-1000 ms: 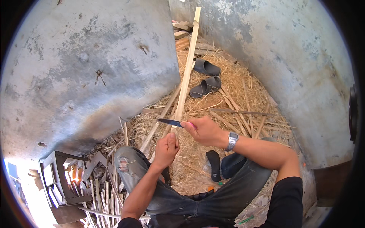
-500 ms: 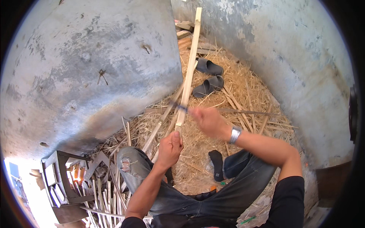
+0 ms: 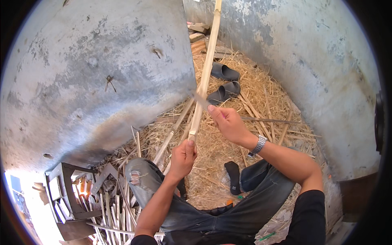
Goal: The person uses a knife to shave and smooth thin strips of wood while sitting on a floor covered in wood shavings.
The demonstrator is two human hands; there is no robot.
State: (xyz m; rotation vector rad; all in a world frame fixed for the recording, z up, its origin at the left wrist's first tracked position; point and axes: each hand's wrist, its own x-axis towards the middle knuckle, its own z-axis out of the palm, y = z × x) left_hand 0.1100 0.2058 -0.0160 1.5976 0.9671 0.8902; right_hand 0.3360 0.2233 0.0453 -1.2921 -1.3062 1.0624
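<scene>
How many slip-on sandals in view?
2. Both lie on yellow straw, right of the long pale bamboo strip: one dark grey slip-on sandal higher in the picture, the other just below it.

Head-worn left fisheye looks down, close range, on left hand (image 3: pixel 183 159) and right hand (image 3: pixel 231 125). Wide frame reaches grey wall (image 3: pixel 310 69) ahead.
</scene>
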